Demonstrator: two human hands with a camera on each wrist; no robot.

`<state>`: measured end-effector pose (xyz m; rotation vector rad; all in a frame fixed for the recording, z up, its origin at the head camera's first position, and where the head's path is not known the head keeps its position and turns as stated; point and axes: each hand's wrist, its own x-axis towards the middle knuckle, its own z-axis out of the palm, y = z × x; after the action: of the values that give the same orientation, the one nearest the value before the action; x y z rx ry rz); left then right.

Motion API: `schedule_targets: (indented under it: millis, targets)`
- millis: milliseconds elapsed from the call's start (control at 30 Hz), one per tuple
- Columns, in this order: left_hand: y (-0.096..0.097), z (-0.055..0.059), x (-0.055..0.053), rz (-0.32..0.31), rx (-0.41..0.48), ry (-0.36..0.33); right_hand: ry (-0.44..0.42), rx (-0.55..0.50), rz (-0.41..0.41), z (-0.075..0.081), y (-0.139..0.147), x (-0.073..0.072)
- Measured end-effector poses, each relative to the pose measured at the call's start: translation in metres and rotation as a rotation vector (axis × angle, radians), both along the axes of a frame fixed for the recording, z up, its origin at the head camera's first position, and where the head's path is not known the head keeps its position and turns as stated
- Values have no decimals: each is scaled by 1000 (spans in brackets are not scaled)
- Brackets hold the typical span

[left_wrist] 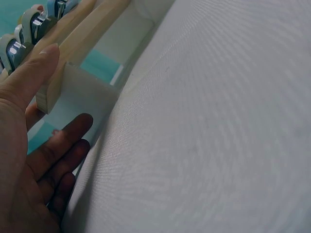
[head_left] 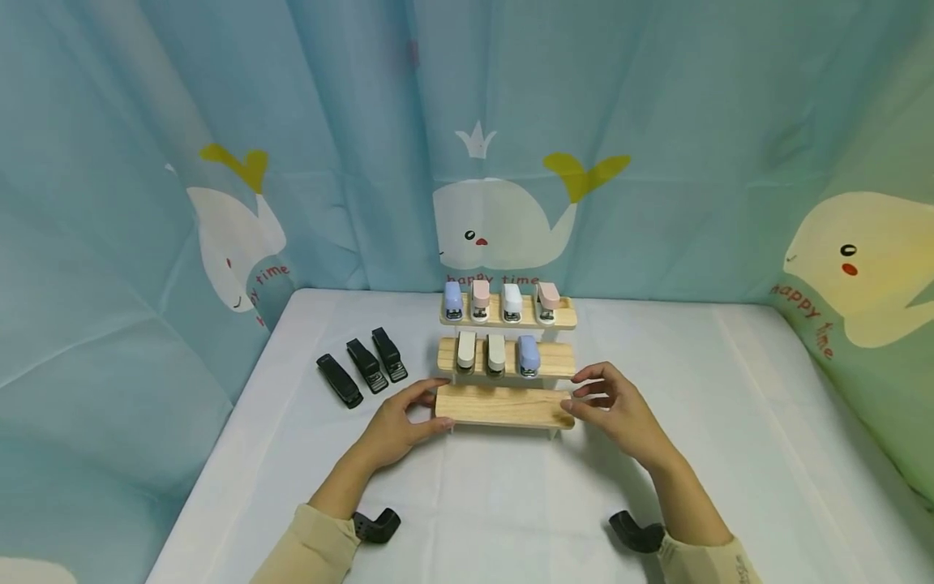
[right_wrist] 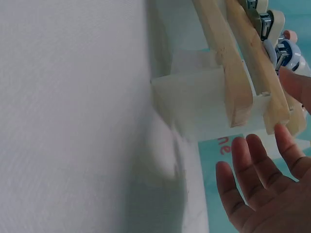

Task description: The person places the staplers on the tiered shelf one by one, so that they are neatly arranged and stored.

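Observation:
A three-step wooden display shelf (head_left: 505, 405) on white supports stands mid-table, its lowest board bare. My left hand (head_left: 397, 428) holds that board's left end, thumb at the front corner and index finger behind; the other fingers stretch out below in the left wrist view. At the opposite end is my right hand (head_left: 616, 412), fingers spread and relaxed around the corner, with a gap between thumb and index finger in the right wrist view. The middle board carries two cream staplers (head_left: 466, 352) and a blue stapler (head_left: 529, 355). Several pastel staplers, including a white stapler (head_left: 511, 302), line the top board.
Left of the shelf, three black staplers (head_left: 367, 365) lie slanted on the white tabletop (head_left: 496, 511). A blue curtain (head_left: 657, 235) with whale prints hangs close behind and along the sides. Each wrist wears a black device (head_left: 377, 526).

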<state>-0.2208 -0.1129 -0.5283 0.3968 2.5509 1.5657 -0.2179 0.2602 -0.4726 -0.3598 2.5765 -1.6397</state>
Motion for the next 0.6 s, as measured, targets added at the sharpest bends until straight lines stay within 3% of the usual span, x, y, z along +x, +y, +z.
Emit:
schedule_targets:
  millis: [233, 600]
  targets:
    - [-1, 1, 0, 7, -1, 10, -73, -52, 56, -9, -3, -2]
    - [-1, 0, 0, 7, 4, -15, -70, -81, 109, -29, -5, -4]
